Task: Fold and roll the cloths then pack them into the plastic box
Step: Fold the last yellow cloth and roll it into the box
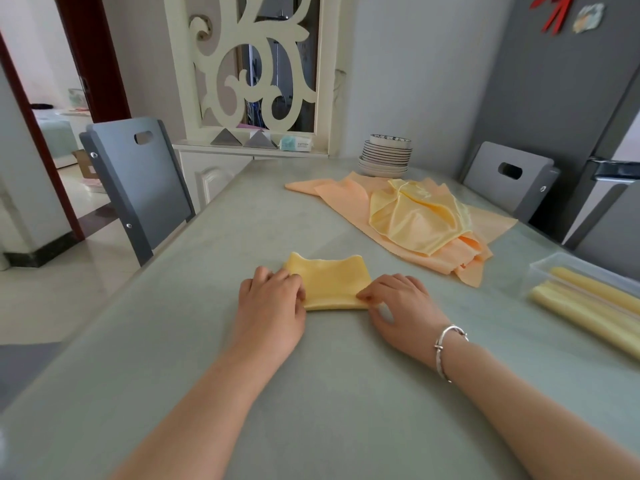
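While both forearms stretch out over the pale green table, the person works a folded yellow cloth that lies flat near the middle of the tabletop, a little toward the near edge. The left hand sits at the cloth's left side with its fingers curled down onto the near left corner, pinching the fold there. The right hand mirrors it at the near right corner, thumb and forefinger nipping the edge of the cloth, the other fingers bent loosely on the table. A silver bracelet circles the right wrist.

Toward the far right corner of the table, a loose heap of cloths lies spread out: peach ones underneath and a shiny yellow one crumpled on top. Just behind the heap, by the far edge, stands a stack of plates with a bowl on top. At the right edge sits the clear plastic box, and inside it lie rolled yellow cloths, side by side along its length.

A grey chair stands at the left edge of the table, and another grey chair at the far right side, beside a grey fridge.
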A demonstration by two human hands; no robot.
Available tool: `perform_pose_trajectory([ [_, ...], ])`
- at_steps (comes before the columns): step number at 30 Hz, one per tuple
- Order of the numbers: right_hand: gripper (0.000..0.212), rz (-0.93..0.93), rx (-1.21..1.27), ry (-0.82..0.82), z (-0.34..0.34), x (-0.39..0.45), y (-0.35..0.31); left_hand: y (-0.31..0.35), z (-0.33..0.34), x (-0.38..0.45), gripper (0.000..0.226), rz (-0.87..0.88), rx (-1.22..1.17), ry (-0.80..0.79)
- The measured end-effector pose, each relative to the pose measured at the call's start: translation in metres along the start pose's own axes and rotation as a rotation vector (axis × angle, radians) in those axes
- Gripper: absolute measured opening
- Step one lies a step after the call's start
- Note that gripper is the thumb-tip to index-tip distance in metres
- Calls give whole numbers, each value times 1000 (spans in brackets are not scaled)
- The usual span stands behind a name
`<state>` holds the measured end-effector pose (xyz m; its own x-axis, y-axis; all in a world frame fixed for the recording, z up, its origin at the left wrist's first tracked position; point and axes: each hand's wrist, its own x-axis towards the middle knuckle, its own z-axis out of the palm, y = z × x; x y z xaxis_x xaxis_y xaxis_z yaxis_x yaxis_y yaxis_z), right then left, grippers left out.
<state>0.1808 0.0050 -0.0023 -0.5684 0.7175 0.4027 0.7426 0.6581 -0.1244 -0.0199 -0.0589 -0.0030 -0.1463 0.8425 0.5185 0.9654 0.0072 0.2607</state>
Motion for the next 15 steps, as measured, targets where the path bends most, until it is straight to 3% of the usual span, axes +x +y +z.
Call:
perform_pose_trajectory([
  [6, 23, 173, 198, -54, -1, 4, 2, -6, -8, 1, 22, -87, -62, -112],
  [15, 13, 249, 324, -59, -2, -2, 2, -12, -10, 0, 5, -327, -326, -159],
])
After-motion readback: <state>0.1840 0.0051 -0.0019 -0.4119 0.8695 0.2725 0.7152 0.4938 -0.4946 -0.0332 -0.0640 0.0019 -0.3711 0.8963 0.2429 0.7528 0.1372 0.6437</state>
